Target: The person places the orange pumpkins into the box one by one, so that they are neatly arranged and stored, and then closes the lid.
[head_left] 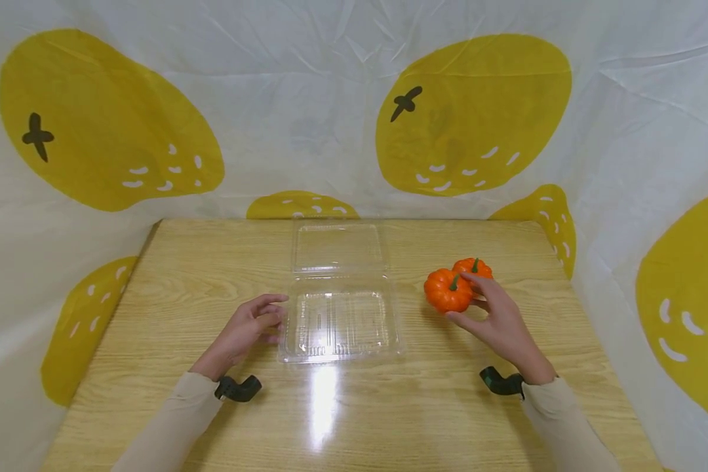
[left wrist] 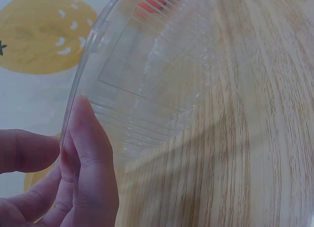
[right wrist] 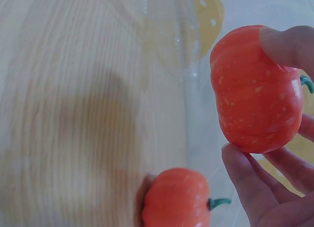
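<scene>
My left hand (head_left: 244, 331) is at the left edge of a clear plastic clamshell container (head_left: 342, 358), which lies opened out flat with its lid (head_left: 337, 268) toward the far side. In the left wrist view, thumb and fingers pinch the container's rim (left wrist: 73, 89). My right hand (head_left: 501, 321) grips a small orange toy pumpkin (head_left: 442, 292) with a green stem. The right wrist view shows this pumpkin (right wrist: 257, 94) raised off the table between thumb and fingertips. A second orange pumpkin (head_left: 465, 263) sits on the table behind it, partly hidden in the head view.
Everything stands on a light wood-grain table (head_left: 212, 262). A white cloth (head_left: 330, 131) printed with large yellow fruit hangs behind the table and along its sides. Dark green wrist mounts (head_left: 240, 388) stick out at both cuffs.
</scene>
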A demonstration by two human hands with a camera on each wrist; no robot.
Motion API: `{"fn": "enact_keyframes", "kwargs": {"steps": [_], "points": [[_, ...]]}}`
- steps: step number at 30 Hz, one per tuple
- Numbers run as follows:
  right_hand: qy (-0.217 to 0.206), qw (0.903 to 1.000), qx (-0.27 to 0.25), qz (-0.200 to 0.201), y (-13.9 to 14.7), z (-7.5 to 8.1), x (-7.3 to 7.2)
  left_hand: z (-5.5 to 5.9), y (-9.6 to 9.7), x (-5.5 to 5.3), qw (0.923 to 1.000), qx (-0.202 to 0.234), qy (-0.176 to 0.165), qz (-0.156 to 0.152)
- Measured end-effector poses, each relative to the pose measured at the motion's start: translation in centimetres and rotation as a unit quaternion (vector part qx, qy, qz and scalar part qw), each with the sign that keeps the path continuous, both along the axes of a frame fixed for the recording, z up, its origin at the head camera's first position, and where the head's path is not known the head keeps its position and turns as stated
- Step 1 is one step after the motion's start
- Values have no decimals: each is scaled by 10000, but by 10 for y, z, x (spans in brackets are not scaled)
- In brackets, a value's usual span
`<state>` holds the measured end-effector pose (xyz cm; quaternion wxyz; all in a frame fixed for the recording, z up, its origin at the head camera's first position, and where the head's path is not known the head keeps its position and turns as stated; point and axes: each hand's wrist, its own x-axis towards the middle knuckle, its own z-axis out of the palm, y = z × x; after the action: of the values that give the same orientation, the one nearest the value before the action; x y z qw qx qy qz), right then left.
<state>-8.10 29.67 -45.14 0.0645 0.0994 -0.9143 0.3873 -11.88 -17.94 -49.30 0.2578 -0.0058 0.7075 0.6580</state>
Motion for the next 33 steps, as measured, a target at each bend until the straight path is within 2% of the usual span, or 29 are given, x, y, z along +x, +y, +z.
{"fn": "enact_keyframes", "kwargs": {"steps": [16,33], "points": [[-12,9996,-48,284,-32,14,-14,1,0,-2,9999,29,-89,79],[-1,9959,-443,785,-73,10,-27,-3,-2,-3,9996,264,-8,64]]}}
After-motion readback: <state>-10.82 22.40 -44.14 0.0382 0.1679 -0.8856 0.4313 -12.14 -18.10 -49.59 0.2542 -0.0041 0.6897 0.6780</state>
